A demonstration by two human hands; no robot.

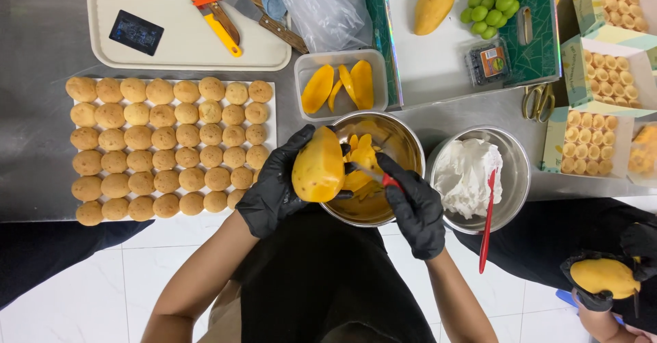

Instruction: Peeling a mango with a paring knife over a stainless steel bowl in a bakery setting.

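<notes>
Yellow and wet-looking, the peeled mango (318,165) is gripped over the steel bowl (404,141) by the left hand (274,186), fingers wrapped round its firmer 9 o'clock side, likely slippery and soft, while the right hand (416,209) is closed on a red-handled peeler (375,174).

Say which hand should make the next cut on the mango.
Right, probably: the right hand holds the red-handled knife, its blade at the mango, which the left hand grips over the steel bowl.

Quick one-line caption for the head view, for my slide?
Left hand holds a mango over a steel bowl; right hand peels it.
</notes>
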